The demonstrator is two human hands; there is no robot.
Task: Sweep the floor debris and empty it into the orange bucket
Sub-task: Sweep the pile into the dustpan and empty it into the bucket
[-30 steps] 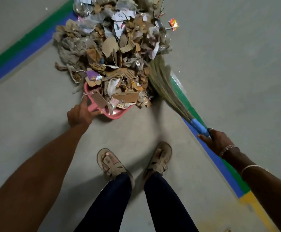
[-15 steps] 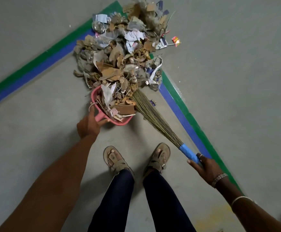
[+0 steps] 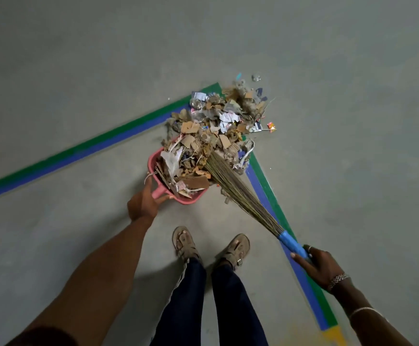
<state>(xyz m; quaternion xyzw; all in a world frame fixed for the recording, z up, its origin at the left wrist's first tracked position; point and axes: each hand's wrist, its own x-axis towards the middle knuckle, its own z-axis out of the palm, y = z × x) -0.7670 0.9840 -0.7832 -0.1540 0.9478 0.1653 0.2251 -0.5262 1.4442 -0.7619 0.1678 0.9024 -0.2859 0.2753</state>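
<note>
The debris pile of cardboard scraps, paper and wrappers is lying on the grey floor at the corner where the green and blue tape lines are meeting, well ahead of the person's sandalled feet. Its near edge is spilling into the pink dustpan, which is sitting on the floor just beyond the left hand and is heaped with scraps. That hand is gripping the dustpan's short handle, thumb lying along its side; the fingers are probably curling underneath, though the back of the hand is hiding them. The left arm is reaching forward, nearly straight. The right hand, wearing a bracelet at the wrist, is closing round the blue handle end of the broom, low and to the right of the feet. The broom is slanting up and to the left from that hand, with its bristle tips pressing into the debris at the dustpan's right side.
</note>
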